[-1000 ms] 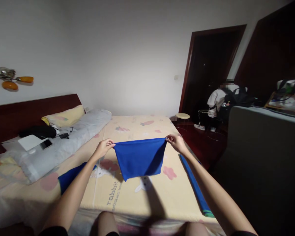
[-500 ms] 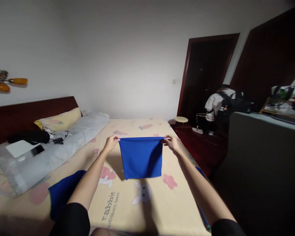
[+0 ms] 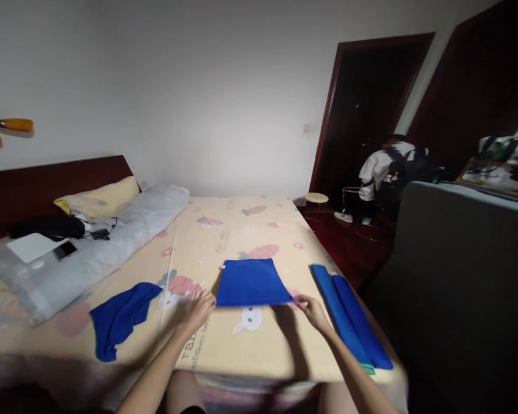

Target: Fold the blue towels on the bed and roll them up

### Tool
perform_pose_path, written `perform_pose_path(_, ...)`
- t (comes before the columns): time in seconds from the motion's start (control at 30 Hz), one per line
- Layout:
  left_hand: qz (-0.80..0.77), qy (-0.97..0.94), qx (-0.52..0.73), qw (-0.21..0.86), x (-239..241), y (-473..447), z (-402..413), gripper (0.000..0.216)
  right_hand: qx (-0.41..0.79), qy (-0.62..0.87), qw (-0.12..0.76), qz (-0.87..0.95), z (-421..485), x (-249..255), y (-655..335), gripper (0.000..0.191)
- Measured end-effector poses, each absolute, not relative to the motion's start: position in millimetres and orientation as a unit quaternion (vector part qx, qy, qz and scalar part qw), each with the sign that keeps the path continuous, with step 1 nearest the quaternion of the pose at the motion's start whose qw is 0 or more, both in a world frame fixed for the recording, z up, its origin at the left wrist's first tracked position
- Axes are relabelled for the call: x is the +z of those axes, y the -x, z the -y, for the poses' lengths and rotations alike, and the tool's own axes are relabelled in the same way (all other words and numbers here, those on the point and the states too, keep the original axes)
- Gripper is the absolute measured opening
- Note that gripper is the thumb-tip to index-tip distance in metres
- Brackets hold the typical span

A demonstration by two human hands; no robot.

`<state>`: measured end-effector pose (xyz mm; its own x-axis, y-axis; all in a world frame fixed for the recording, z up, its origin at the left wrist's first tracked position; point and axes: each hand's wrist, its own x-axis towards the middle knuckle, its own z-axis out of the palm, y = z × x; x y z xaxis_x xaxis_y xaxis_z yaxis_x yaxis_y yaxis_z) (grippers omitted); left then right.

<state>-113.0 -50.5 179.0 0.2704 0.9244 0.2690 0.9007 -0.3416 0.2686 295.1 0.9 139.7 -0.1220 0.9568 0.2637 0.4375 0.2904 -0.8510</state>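
Note:
A blue cloth [image 3: 252, 282] is stretched flat between my hands just over the bed, its far edge down on the sheet. My left hand [image 3: 202, 309] pinches its near left corner, and my right hand [image 3: 311, 312] pinches the near right corner. A small white tag shows at the far left corner. To the left lies a crumpled blue cloth [image 3: 123, 316] with a green edge. Two long folded blue cloths rest side by side at the right edge of the bed: one green-ended cloth [image 3: 339, 313] and a darker cloth [image 3: 362, 322].
The bed [image 3: 224, 230] has a cream sheet with rabbit and carrot prints. Along its left lie a wrapped grey bedding roll [image 3: 155, 224], a pillow [image 3: 99, 198] and a phone [image 3: 64, 250]. A stool [image 3: 316, 198] and a seated person [image 3: 373, 172] are beyond, with a dark panel [image 3: 457, 276] at right.
Both hands have come down and nearer with the cloth, which has gone from hanging upright to lying nearly flat over the bed. The crumpled and folded cloths now show more fully.

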Motion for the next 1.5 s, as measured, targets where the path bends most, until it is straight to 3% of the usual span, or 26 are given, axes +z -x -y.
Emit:
perform_pose_path(0.17,-0.587,-0.802,0.085,0.072,101,98,108,0.022,0.268,0.586,0.350,0.681,66,55,-302,0.034)
perform_pose_path(0.47,-0.599,-0.797,0.018,0.076,77,104,146,0.021,0.182,0.619,0.280,0.711,114,7,-312,0.027)
perform_pose_path(0.63,-0.603,-0.793,0.058,0.059,82,78,142,0.024,0.117,0.616,0.263,0.733,116,4,-290,0.035)
perform_pose_path(0.73,-0.611,-0.782,0.109,0.052,74,36,128,0.043,0.099,0.579,0.275,0.762,110,12,-235,0.047)
perform_pose_path(0.87,-0.619,-0.777,0.111,0.022,38,-16,113,0.062,0.132,0.540,0.226,0.800,105,13,-159,0.057)
perform_pose_path(1.03,-0.665,-0.741,0.089,-0.028,1,3,130,0.056,0.082,0.531,0.229,0.811,116,-15,-176,0.048)
perform_pose_path(1.27,-0.683,-0.724,0.085,-0.037,-2,73,156,0.053,0.014,0.615,0.244,0.749,133,-47,-247,0.053)
perform_pose_path(1.5,-0.677,-0.724,0.123,-0.048,25,14,94,0.056,0.094,0.571,0.258,0.774,88,1,-170,0.051)
